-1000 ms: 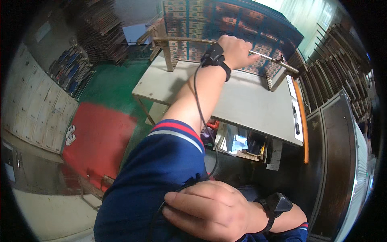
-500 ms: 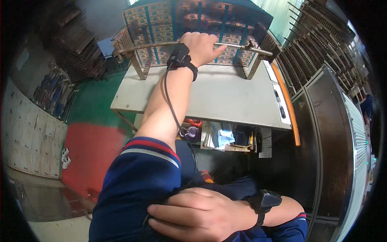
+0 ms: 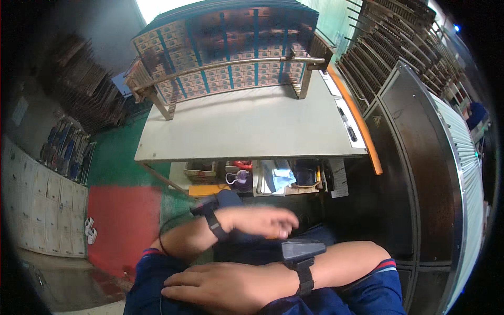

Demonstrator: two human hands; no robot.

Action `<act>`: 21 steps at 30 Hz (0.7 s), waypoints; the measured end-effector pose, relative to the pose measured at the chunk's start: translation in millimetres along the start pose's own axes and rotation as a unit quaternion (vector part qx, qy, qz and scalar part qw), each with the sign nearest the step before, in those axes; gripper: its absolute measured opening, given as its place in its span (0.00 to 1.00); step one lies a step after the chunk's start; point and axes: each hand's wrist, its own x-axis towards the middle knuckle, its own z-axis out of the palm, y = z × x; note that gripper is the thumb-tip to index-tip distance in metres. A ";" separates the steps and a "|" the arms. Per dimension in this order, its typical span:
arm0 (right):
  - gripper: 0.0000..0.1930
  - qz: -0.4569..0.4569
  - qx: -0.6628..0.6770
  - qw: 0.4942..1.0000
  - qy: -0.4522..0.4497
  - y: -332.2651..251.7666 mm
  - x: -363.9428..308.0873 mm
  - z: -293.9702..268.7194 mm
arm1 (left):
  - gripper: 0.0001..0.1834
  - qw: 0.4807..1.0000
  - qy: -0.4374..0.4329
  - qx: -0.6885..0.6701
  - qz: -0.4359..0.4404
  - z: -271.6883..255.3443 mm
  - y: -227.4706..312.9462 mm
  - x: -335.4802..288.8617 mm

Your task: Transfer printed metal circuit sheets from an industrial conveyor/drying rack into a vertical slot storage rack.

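Note:
My left hand is in the air above my lap, back from the table. Its fingers stretch to the right, a little blurred, and hold nothing that I can see. My right hand lies flat across my body on dark blue clothing, fingers extended to the left. Each wrist wears a black strapped device. Beyond my hands, a metal rack with a front crossbar stands on the pale table. It holds upright copper-coloured panels with teal stripes and rows of small printed units. Neither hand touches the rack.
Under the tabletop, a shelf holds bins and a blue-white packet. Papers with black pens lie at the table's right edge, beside an orange strip. Dark cabinets stand right, pale lockers left. White shoes sit by red flooring.
My left hand has let go of the rack's crossbar and come back toward my body. The view has shifted, and the right hand still rests on my clothing.

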 end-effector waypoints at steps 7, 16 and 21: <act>0.27 0.051 0.091 0.992 -0.077 -0.2 10.1 5.6 | 0.16 0.905 0.306 -0.247 -0.161 21.6 -190.0 -102.1; 0.27 -0.001 0.118 0.991 -0.070 10.7 11.4 21.3 | 0.22 0.334 0.759 0.049 -0.556 70.0 -290.6 -325.3; 0.25 -0.002 0.139 0.989 -0.058 18.7 12.6 25.6 | 0.18 0.720 0.534 0.102 -0.431 24.2 -272.8 -231.4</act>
